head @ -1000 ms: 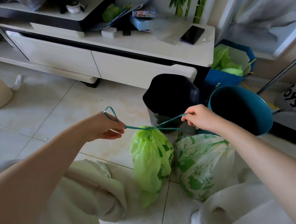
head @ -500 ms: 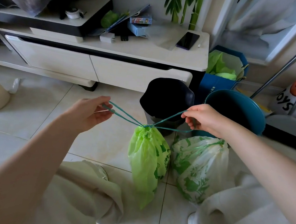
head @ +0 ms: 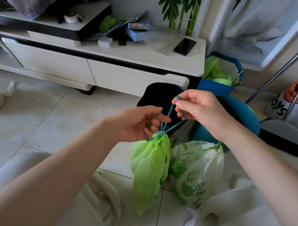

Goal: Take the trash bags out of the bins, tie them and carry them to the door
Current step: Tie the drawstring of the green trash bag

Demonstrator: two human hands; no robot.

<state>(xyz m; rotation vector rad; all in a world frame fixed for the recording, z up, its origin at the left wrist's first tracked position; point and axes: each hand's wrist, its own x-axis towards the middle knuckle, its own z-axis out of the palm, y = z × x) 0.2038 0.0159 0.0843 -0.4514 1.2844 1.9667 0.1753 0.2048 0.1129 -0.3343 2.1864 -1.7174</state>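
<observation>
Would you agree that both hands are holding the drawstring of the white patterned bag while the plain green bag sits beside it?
Not quite. In the head view, both hands, left hand and right hand, hold the drawstring of the plain green bag; the white patterned bag sits beside it.

I see the plain green plastic trash bag (head: 148,169) on the tiled floor (head: 40,113), with the white leaf-printed trash bag (head: 195,173) touching its right side. Behind them stand the black bin (head: 157,97) and, to its right, the teal round bin (head: 242,118); the white TV cabinet (head: 98,68) lies farther back.
</observation>
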